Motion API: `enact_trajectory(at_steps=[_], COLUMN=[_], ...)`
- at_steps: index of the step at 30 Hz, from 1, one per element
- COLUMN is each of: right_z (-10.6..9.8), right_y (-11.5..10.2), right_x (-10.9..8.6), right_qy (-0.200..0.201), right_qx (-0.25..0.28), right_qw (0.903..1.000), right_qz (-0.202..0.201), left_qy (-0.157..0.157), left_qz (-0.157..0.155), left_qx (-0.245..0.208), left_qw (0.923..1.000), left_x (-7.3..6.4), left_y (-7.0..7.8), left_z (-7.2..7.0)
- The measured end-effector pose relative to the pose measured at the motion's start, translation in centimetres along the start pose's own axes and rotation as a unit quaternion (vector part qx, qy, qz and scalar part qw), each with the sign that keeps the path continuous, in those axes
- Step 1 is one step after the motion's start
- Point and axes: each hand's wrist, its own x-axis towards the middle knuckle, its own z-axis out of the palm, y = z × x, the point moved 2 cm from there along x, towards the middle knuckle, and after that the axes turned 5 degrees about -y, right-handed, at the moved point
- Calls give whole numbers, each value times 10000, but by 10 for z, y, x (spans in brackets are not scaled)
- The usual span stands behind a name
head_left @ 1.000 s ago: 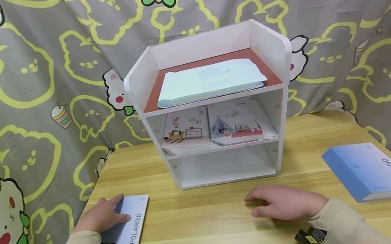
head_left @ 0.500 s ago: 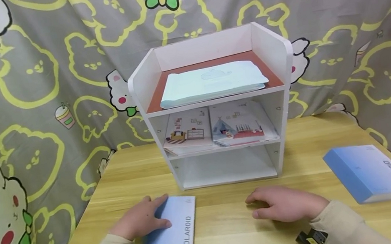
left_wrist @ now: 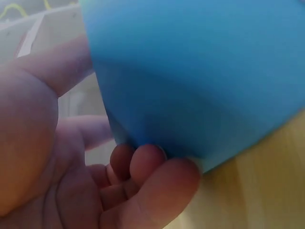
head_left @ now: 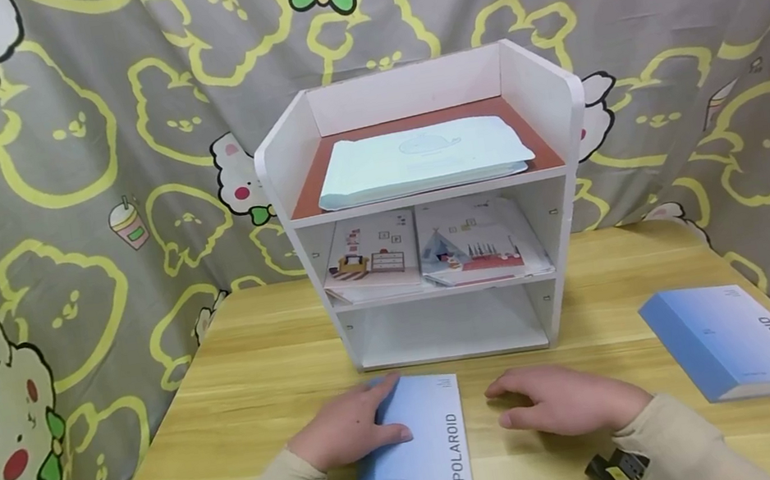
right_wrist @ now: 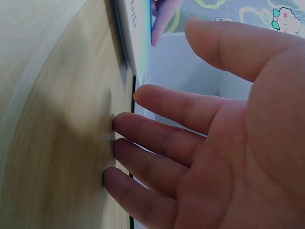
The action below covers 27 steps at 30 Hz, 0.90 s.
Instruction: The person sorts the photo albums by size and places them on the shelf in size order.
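A blue-to-white book (head_left: 432,432) marked POLAROID lies on the table in front of the shelf. My left hand (head_left: 345,430) grips it by its left side, thumb and forefinger over the top cover. In the left wrist view, several fingertips (left_wrist: 148,162) curl against the lower edge of the blue spine (left_wrist: 200,90). To the right of the book, my right hand (head_left: 569,401) holds nothing. Its fingers are relaxed, thumb apart, with the fingertips at the tabletop (right_wrist: 57,133) in the right wrist view. A small gap separates it from the book.
A white shelf unit (head_left: 575,153) stands at the back. On its top lies a pale packet (head_left: 425,158); picture booklets (head_left: 377,262) fill the middle level. A second, thick POLAROID book (head_left: 744,340) lies at the right. A patterned curtain (head_left: 99,274) hangs behind the table.
My left hand has brought the POLAROID book from the left side of the table rightward to the front of the shelf, near my right hand. The right hand has stayed in place.
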Motion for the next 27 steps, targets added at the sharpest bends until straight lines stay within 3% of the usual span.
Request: enact_trajectory(at_steps=[7, 12, 16, 27], right_z=[-2, -2, -1, 3], right_y=[1, 3, 6, 10], right_x=[1, 4, 7, 19], right_qy=[17, 199, 496, 1071], right_qx=[150, 206, 222, 786], right_qw=[9999, 9995, 9984, 9899], right_qz=[68, 94, 163, 490], left_qy=[81, 52, 72, 129], left_qz=[-53, -255, -363, -277], left_qx=[165, 162, 19, -254], left_qw=[9998, 9995, 9993, 9992], left_x=[24, 35, 37, 37], left_y=[32, 46, 49, 45], left_z=[8, 13, 14, 12])
